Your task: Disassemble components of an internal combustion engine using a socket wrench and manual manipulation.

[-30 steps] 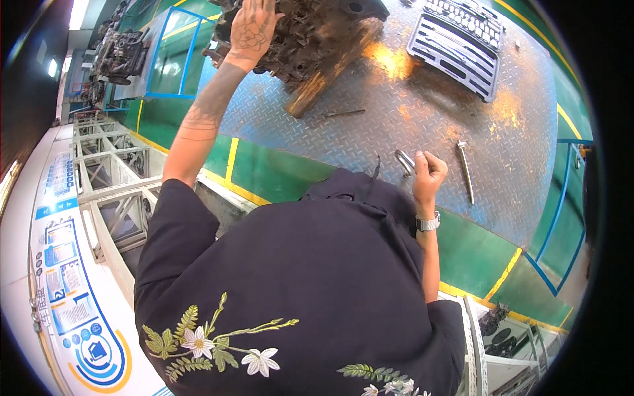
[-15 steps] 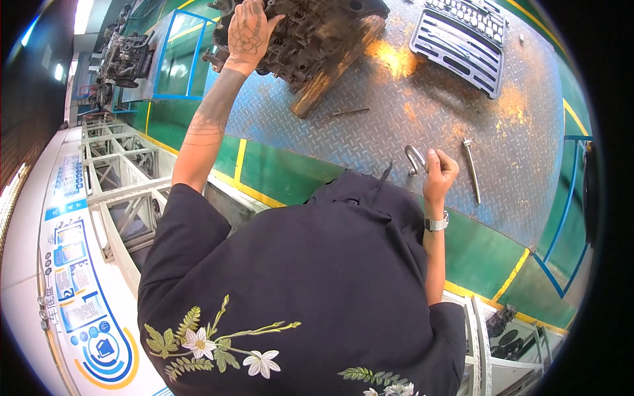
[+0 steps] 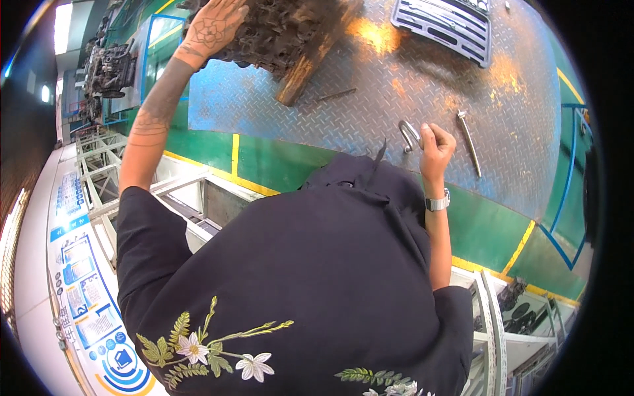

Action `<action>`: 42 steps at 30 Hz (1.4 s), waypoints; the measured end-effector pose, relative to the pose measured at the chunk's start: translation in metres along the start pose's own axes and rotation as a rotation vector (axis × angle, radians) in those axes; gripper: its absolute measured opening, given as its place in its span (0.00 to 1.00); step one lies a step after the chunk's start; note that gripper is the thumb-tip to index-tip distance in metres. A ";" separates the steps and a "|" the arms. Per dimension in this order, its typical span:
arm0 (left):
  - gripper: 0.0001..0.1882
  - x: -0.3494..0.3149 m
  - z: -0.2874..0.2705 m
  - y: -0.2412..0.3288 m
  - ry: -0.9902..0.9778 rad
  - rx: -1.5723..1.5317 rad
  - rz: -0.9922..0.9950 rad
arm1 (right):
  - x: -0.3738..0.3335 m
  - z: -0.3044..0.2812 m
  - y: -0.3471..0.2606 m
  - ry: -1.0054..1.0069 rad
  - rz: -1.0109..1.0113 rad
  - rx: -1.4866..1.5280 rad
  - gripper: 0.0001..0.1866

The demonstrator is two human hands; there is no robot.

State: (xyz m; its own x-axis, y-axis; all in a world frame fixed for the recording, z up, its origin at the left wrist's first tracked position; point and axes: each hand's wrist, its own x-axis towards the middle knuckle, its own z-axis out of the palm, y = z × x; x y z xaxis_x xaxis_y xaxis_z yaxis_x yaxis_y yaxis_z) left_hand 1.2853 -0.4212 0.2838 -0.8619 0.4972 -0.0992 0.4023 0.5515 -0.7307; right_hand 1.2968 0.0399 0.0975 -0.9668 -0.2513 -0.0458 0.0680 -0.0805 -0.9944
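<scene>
My left hand point(image 3: 216, 28) lies on the near left side of a dark, greasy engine block point(image 3: 281, 36), its fingers stretched out toward the top edge of the picture. In the closed fingers of my right hand point(image 3: 436, 148) is a bent metal hook point(image 3: 404, 132), its curved end sticking out to the left over the plate. To the right of that hand, a long-handled silver ratchet-like tool point(image 3: 469, 143) lies on the checkered metal tabletop point(image 3: 376, 115). A wooden block point(image 3: 300, 76) sits against the engine block's right side.
An open grey tool case point(image 3: 444, 30) lies at the far right of the tabletop. A thin dark rod point(image 3: 337, 94) rests near the wood. Beyond the left edge stands another engine point(image 3: 109, 69). Blue metal frames point(image 3: 558, 191) and yellow-lined green floor point(image 3: 485, 237) surround the table.
My left hand has slid left and a little farther away along the engine block, its fingers now flatter. The view has shifted; my right hand still holds the hook.
</scene>
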 end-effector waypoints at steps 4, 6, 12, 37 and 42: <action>0.17 -0.005 0.014 -0.004 0.033 -0.038 0.081 | -0.003 0.001 0.002 0.007 -0.003 0.007 0.17; 0.18 0.003 0.002 0.000 0.022 -0.051 0.063 | -0.002 0.005 0.002 0.034 -0.018 0.003 0.17; 0.27 0.020 -0.054 0.008 -0.024 -0.387 -0.193 | 0.002 0.008 -0.002 0.035 -0.007 0.032 0.18; 0.15 0.021 0.015 -0.004 0.122 -0.446 -0.346 | 0.011 0.017 -0.001 -0.011 0.051 0.108 0.18; 0.22 0.021 -0.007 0.001 0.090 -0.364 -0.335 | 0.011 0.016 -0.002 0.028 0.038 0.095 0.17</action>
State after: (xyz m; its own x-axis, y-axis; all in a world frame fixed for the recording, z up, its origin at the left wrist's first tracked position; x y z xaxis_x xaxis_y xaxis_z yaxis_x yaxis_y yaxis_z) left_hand 1.2692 -0.4056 0.2856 -0.9386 0.3000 0.1706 0.2036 0.8804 -0.4283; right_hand 1.2899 0.0217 0.1003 -0.9697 -0.2285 -0.0869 0.1261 -0.1630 -0.9785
